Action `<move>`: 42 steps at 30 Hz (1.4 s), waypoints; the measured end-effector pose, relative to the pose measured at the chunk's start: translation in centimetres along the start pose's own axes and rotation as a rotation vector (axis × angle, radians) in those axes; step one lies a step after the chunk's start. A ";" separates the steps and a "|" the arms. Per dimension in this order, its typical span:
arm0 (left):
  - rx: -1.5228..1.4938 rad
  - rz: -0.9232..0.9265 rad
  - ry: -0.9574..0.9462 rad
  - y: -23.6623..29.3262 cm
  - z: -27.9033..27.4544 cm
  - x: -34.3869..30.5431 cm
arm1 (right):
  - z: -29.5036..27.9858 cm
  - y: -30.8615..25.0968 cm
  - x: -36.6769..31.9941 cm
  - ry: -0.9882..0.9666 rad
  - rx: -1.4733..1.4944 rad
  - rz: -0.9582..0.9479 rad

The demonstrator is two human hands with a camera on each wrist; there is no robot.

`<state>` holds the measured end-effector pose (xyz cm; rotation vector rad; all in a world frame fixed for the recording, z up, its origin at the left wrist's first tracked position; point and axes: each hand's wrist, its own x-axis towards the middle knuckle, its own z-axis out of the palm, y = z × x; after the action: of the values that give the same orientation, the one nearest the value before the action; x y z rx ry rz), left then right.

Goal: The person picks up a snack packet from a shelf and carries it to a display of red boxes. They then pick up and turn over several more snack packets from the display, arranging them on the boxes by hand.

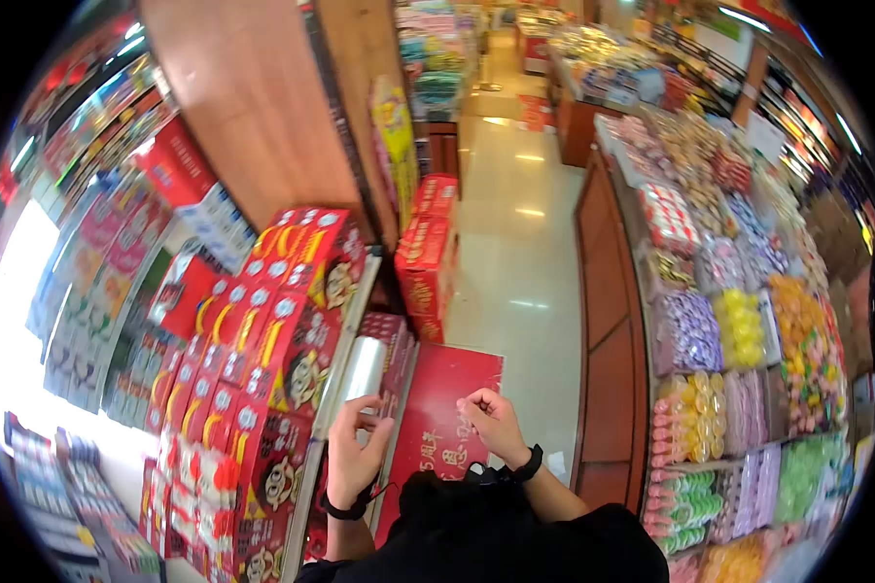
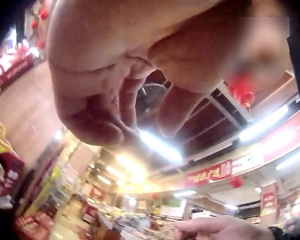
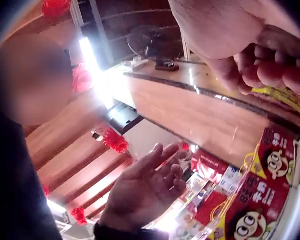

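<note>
Both hands are raised in front of the body in the head view. The left hand [image 1: 357, 455] has bent, parted fingers and holds nothing; its palm also shows in the right wrist view [image 3: 142, 192]. Just beyond it in the head view is a shiny pale cylinder [image 1: 363, 367]; I cannot tell whether they touch. The right hand [image 1: 496, 428] is a short way to the right, its fingers loosely curled, with no object seen in it. Below and between the hands lies a red surface with gold writing [image 1: 433, 413].
Stacked red snack boxes [image 1: 262, 340] stand close on the left. Red cartons [image 1: 428, 248] are on the floor by a wooden pillar [image 1: 253, 97]. A tiled aisle [image 1: 525, 243] runs ahead. Along the right is a wooden counter [image 1: 608, 330] with bagged sweets [image 1: 690, 330].
</note>
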<state>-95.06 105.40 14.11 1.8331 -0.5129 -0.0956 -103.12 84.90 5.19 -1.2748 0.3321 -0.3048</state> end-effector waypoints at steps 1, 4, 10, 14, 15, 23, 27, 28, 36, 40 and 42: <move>-0.099 -0.065 -0.078 1.0 1.7 0.8 | -1.3 -0.3 -0.1 0.040 0.006 -0.010; -0.160 -0.062 -0.221 0.5 5.8 3.4 | -4.6 -0.6 0.1 0.171 0.036 0.000; -0.135 0.105 -0.376 -2.4 13.3 9.9 | -10.7 0.1 1.6 0.357 0.084 -0.074; -0.173 0.036 -0.512 -2.7 19.7 14.8 | -16.0 -1.6 5.5 0.518 0.118 -0.099; -0.176 0.039 -0.542 -2.9 21.2 16.2 | -17.0 -1.9 6.4 0.548 0.117 -0.095; -0.033 0.281 -0.593 -2.0 33.5 30.1 | -26.3 -7.7 17.4 0.569 -0.022 -0.041; -0.047 0.345 -0.612 -1.4 38.5 35.4 | -31.0 -10.3 22.0 0.622 -0.060 -0.093; -0.082 0.298 -0.702 -1.6 39.9 36.7 | -32.2 -10.9 22.8 0.640 -0.061 -0.118; -0.290 0.207 -0.964 0.3 49.6 42.3 | -39.7 -11.8 26.7 0.872 -0.023 -0.130; -0.232 0.181 -1.012 1.7 54.2 43.5 | -44.7 -12.7 28.4 0.907 -0.097 -0.169; -0.215 0.179 -1.058 2.2 56.6 44.0 | -47.5 -13.4 29.3 0.935 -0.035 -0.170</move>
<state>-74.10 37.27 6.04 1.4009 -1.3271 -0.9870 -96.19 27.91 3.75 -1.1269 1.0234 -1.0467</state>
